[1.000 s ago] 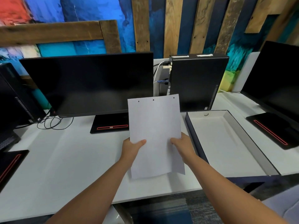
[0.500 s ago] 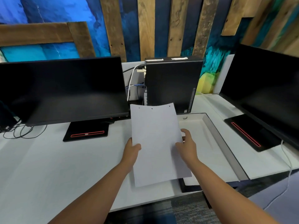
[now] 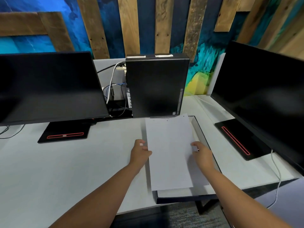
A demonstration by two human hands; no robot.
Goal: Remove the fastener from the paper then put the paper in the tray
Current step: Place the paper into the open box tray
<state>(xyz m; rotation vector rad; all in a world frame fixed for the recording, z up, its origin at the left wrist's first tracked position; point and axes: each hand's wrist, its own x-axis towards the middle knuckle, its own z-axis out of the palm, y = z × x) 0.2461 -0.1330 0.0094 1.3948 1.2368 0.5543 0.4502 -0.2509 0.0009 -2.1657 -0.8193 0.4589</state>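
Note:
A white sheet of paper (image 3: pixel 169 152) with small punch holes along its far edge hangs flat over the shallow tray (image 3: pixel 199 129), a dark-walled box with a white inside. My left hand (image 3: pixel 139 152) pinches the paper's left edge and my right hand (image 3: pixel 199 153) holds its right edge. The paper covers most of the tray, so only the tray's right rim and near wall show. No fastener is visible on the paper or on the desk.
A black computer tower (image 3: pixel 157 86) stands just behind the tray. Dark monitors stand at the left (image 3: pixel 49 86) and right (image 3: pixel 263 92), their flat bases on the white desk (image 3: pixel 74 162). Cables hang behind the tower and over the desk's right edge.
Both hands have carried the paper to the right and lowered it from upright in front of me to nearly flat over the tray. The camera has turned right with it.

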